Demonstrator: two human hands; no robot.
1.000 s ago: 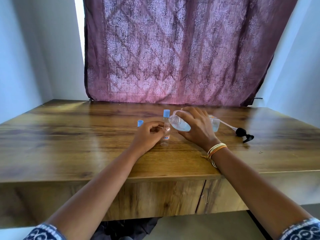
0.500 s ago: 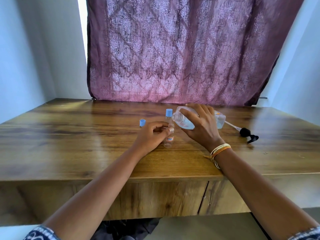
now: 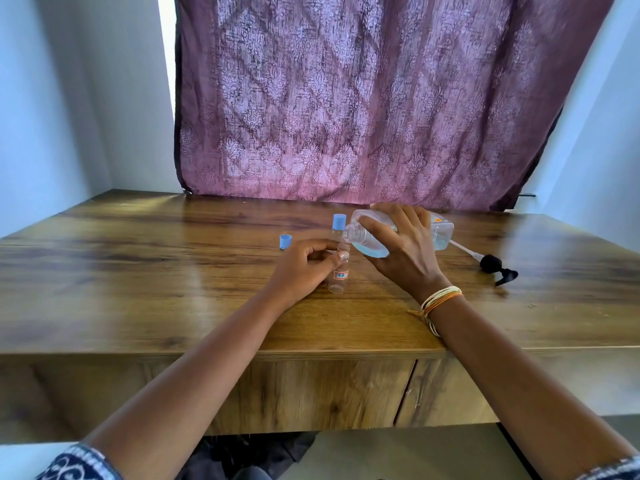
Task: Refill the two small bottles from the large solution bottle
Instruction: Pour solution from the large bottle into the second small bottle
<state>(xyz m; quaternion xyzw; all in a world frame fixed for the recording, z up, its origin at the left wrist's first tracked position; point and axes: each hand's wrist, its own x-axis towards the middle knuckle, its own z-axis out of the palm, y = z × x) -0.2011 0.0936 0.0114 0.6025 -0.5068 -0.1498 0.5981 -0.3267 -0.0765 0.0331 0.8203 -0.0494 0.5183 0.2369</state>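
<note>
My left hand (image 3: 304, 265) holds an uncapped small clear bottle (image 3: 338, 278) upright on the wooden table (image 3: 138, 278), thumb and fingers curled round its neck. My right hand (image 3: 401, 244) grips the large clear solution bottle (image 3: 440, 233), tipped on its side with blue liquid inside. Its open mouth (image 3: 350, 233) hangs just above the small bottle's opening. A second small bottle with a blue cap (image 3: 338, 224) stands right behind. A loose blue cap (image 3: 285, 242) rests left of my left hand.
The large bottle's black pump head with its white tube (image 3: 495, 266) lies on the table to the right. A purple patterned curtain (image 3: 363, 98) hangs behind the table. The table's front edge runs beneath my forearms.
My right hand has kept the large bottle tipped and brought its mouth a little closer over the small bottle. My left hand stays on the small bottle.
</note>
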